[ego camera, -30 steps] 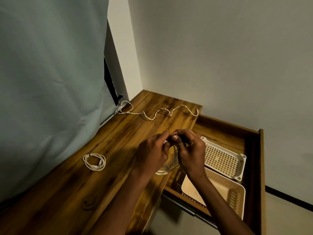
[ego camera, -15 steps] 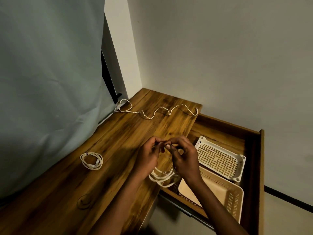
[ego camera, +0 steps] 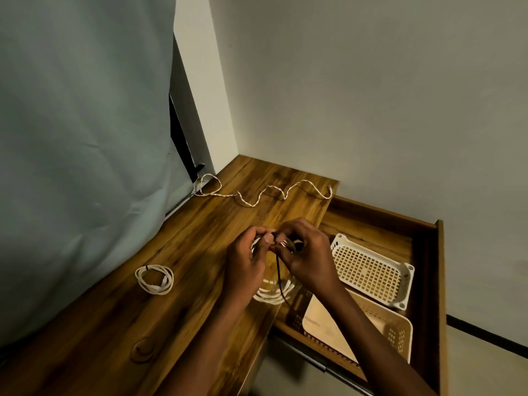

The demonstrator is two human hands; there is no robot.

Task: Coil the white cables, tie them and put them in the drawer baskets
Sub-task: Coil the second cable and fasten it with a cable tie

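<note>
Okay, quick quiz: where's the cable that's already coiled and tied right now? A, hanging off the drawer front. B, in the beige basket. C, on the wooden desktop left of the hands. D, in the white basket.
C: the tied coil lies on the wooden desktop, left of both hands.

Both hands meet over the brown wooden desktop [ego camera: 183, 252] edge, left hand [ego camera: 245, 264] and right hand [ego camera: 308, 258] pinching a hanging white coiled cable [ego camera: 271, 295]. Left of them lies a tied white cable coil [ego camera: 154, 280]; beyond them, a loose white braided cable [ego camera: 257, 195]. Right of them, the open wooden drawer [ego camera: 428, 252] contains a white perforated plastic basket [ego camera: 371, 270] behind a beige perforated plastic basket [ego camera: 380, 324].
</note>
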